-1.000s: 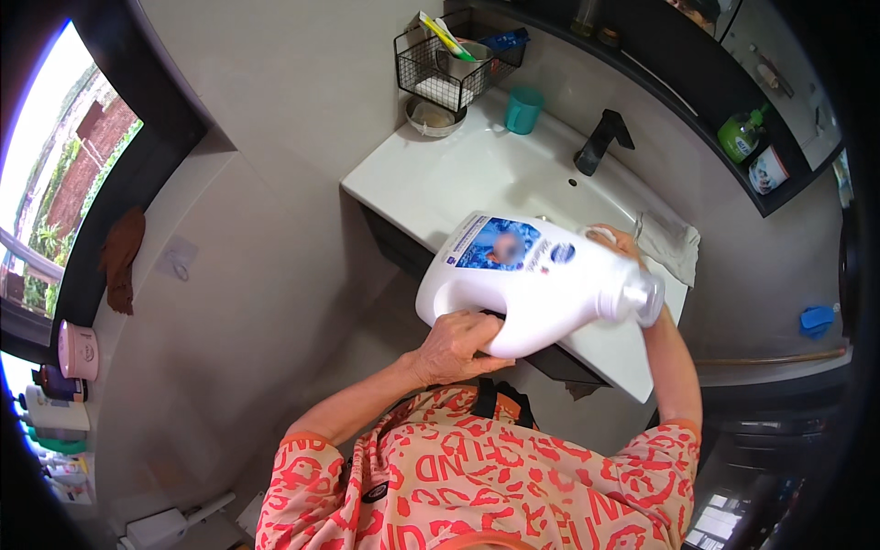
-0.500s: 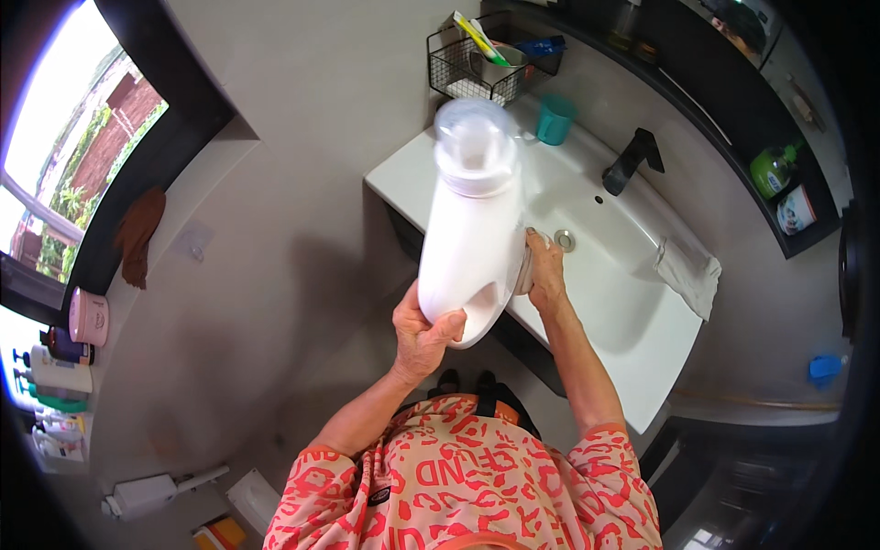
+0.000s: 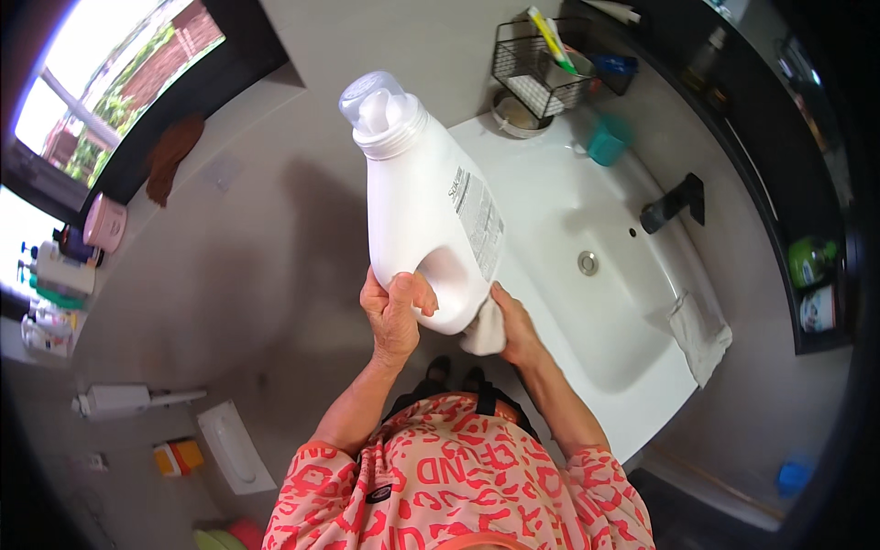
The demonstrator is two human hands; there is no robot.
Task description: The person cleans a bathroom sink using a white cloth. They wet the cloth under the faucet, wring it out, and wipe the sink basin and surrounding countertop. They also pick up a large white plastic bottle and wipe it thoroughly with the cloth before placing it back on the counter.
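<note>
A large white plastic detergent bottle [image 3: 414, 197] with a clear cap [image 3: 371, 99] is held up in front of me, tilted to the left at its top. My left hand [image 3: 394, 323] is closed round its handle near the base. Printed text on a label faces right. Against the lower right side of the bottle, my right hand [image 3: 516, 330] presses a pale grey cloth [image 3: 484, 332], part of which hangs below its fingers.
To the right stands a white washbasin [image 3: 632, 367] with a black tap [image 3: 674, 203]. A teal cup [image 3: 608, 140] and a wire basket [image 3: 541, 69] are at its back. Another cloth [image 3: 698, 337] drapes over the right rim. Toiletries, including a pink tub [image 3: 105, 223], line the window ledge.
The bottle has moved left, away from over the basin, and turned so its label shows. My right hand has come down with the cloth to the bottle's lower side.
</note>
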